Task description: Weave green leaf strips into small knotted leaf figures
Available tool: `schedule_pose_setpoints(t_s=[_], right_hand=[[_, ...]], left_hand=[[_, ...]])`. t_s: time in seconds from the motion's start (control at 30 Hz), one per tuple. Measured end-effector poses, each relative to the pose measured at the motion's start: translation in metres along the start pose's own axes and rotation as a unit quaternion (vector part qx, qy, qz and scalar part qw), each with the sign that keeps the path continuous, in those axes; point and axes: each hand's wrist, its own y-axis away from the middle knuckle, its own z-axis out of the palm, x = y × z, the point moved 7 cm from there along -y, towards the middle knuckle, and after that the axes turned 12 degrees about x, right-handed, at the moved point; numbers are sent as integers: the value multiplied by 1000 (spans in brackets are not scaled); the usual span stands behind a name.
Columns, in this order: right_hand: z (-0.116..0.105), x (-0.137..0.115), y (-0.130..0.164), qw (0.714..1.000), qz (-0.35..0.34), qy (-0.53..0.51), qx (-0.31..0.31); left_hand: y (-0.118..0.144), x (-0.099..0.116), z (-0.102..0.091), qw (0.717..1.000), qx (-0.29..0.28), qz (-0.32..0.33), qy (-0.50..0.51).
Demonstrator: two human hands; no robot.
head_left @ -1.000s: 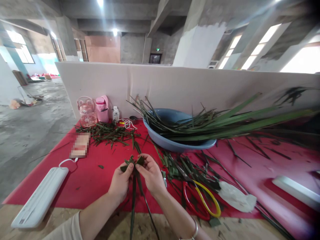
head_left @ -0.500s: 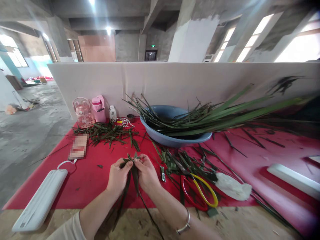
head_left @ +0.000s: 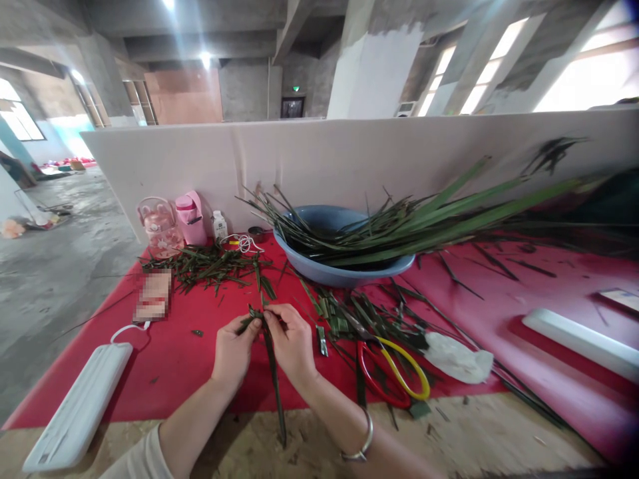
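Between my two hands is a folded green leaf strip (head_left: 272, 372), its long tail hanging down past the table covering's front edge. My left hand (head_left: 233, 349) pinches the small knotted part between thumb and fingers. With thumb and forefinger, my right hand (head_left: 289, 339) grips the strip just beside that knot, a short end pointing up. A silver bangle (head_left: 360, 447) circles my right wrist. To the right lie scissors (head_left: 394, 369) with one red and one yellow handle, beside cut leaf pieces (head_left: 339, 319). The exact folds under my fingertips are hidden.
A blue basin (head_left: 344, 273) holds long green leaves. Behind my left hand lies a heap of short folded leaf pieces (head_left: 210, 266), near a pink bottle (head_left: 191, 219). A white power bank-like case (head_left: 80, 406), a crumpled white bag (head_left: 456, 358) and a low white panel (head_left: 339, 153) surround the work.
The view has shifted slightly. One hanging leaf tail by my left hand is no longer seen there, and a single tail now hangs between my hands. Both hands keep their pinch.
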Motion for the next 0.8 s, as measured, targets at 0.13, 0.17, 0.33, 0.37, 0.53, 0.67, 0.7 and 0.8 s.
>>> schedule_pose_setpoints(t_s=[0.13,0.17,0.33,0.37,0.53,0.67,0.7,0.8], right_hand=[[7,5,4,993,72,-83,-39],[11,9,6,984,115,-122,-52],[27,23,13,920,259,-265,-124],[27,24,13,920,260,-262,-131],[14,16,2,975,131,-134,-124],[10,-4,2,989,-3,-53,-140],[12,-6,3,987,-10,-50,-151],[17,-3,6,981,31,-84,-174]], left_hand=[[-3,5,-3,999,-5,18,-34],[-3,6,-4,999,-7,22,-34],[-3,10,-6,999,-14,36,-33],[-2,12,-6,998,-20,47,-46],[3,35,-1,972,-61,188,-129],[5,42,-2,959,-61,243,-136],[5,41,-2,960,-63,238,-137],[2,36,-2,968,-53,196,-145]])
